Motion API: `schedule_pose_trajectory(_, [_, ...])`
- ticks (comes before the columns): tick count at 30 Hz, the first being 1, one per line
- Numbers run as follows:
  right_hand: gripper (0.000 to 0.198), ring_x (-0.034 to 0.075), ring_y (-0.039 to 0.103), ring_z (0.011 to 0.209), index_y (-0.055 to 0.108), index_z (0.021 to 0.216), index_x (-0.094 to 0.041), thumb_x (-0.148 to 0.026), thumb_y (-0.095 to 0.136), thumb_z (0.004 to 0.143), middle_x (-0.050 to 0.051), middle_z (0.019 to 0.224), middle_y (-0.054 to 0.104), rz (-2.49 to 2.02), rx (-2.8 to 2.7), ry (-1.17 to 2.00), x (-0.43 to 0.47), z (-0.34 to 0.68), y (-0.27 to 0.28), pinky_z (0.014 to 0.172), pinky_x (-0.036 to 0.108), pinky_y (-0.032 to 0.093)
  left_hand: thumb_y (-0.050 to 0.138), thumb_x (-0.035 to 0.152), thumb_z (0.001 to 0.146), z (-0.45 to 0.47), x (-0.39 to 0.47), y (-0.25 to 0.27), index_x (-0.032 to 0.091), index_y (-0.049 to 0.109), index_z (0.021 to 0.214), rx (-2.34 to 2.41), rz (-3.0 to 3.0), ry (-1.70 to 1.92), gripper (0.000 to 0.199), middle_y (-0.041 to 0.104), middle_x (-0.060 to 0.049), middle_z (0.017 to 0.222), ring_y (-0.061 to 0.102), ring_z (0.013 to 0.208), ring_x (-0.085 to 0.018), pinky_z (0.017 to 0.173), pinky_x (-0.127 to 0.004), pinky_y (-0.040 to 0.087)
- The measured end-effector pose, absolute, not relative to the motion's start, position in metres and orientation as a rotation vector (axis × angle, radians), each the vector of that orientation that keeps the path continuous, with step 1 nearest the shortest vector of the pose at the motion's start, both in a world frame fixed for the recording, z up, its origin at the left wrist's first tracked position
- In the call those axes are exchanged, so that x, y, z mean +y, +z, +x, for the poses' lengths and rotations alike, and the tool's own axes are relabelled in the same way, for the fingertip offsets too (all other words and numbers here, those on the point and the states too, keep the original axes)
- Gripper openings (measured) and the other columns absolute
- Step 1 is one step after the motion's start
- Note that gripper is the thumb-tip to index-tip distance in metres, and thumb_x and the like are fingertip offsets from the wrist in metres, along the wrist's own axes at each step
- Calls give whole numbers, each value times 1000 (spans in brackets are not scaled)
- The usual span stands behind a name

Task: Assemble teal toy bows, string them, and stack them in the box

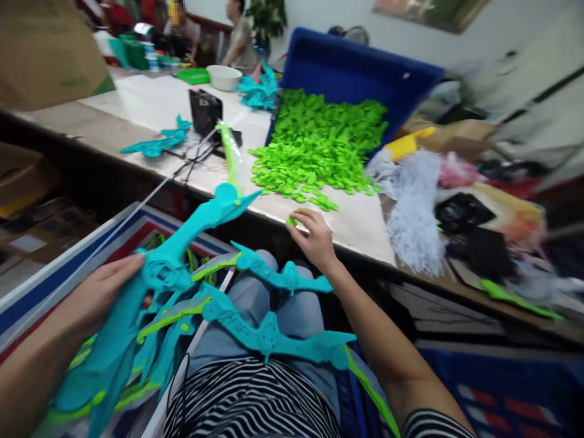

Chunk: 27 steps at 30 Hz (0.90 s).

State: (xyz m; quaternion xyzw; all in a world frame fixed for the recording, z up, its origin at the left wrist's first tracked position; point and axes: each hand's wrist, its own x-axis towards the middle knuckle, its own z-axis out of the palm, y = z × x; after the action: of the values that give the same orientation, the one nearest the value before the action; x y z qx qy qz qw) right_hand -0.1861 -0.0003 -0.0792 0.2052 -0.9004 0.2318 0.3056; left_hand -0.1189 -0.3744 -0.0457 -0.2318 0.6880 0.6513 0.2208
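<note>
On the left, my left hand (107,286) is closed around the middle of a teal plastic toy bow (182,234), which tilts up toward the table edge. My right hand (314,237) pinches a small lime-green plastic piece (291,221) just off the table's front edge. Beyond it, a heap of similar green pieces (319,146) spills from a tilted blue bin (347,61). Two more teal bows with green limbs lie over my lap, a nearer bow (269,337) and a farther bow (289,277). Further teal bows lie below my left hand, partly hidden.
A striped box (123,228) stands at my left. On the table (365,222) are a black box-shaped device (205,112) with cords, a teal part (157,143) and a white bowl (223,78). White strands (413,207) and bags crowd the right. People sit at the back.
</note>
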Motion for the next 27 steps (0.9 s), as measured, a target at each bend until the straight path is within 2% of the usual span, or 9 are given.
schedule_pose_trajectory(5, [27,24,57,93,67,89,-18,-38,49,89,12,97,67,81,-2507,305,128,-194,-111,85,39,47,68,57,53,-133,-362,-49,27,63,92,1917,-714,1739,49,61,4,49,60,46,-21,44,-33,52])
schedule_pose_trajectory(9, [34,22,55,81,68,78,-19,-45,49,87,11,84,68,-22,-2561,256,162,-203,-126,75,34,45,70,57,52,-146,-341,-49,30,65,92,2027,-630,1754,49,65,4,55,65,55,-25,46,-34,54])
schedule_pose_trajectory(11, [34,25,54,87,70,82,-16,-45,53,85,14,90,67,-91,-2587,225,153,-212,-126,76,38,44,71,57,52,-153,-331,-48,30,65,96,2018,-633,1779,52,63,5,52,63,51,-23,47,-33,55])
schedule_pose_trajectory(14, [37,31,49,103,68,104,-14,-42,52,87,17,109,62,-190,-2710,135,115,-231,-117,85,42,40,73,55,52,-161,-317,-43,30,64,104,1959,-647,1790,59,62,6,50,59,44,-19,45,-31,53])
schedule_pose_trajectory(17, [42,31,46,110,62,120,-16,-42,48,90,17,115,59,-156,-2914,58,71,-254,-104,90,42,36,75,53,50,-164,-308,-39,29,62,111,1910,-632,1780,66,65,4,53,62,49,-21,43,-30,52])
schedule_pose_trajectory(22, [34,30,51,110,68,108,-7,-26,45,90,23,115,58,-57,-3139,83,41,-276,-91,91,38,37,74,54,55,-162,-313,-42,30,65,101,1903,-651,1800,52,64,4,50,58,43,-18,42,-28,50])
schedule_pose_trajectory(27, [39,21,59,100,62,119,-12,-15,37,90,12,111,67,-12,-3141,285,63,-278,-87,87,28,41,64,52,59,-165,-319,-45,26,61,108,1883,-845,1764,56,60,5,47,58,42,-21,43,-33,52])
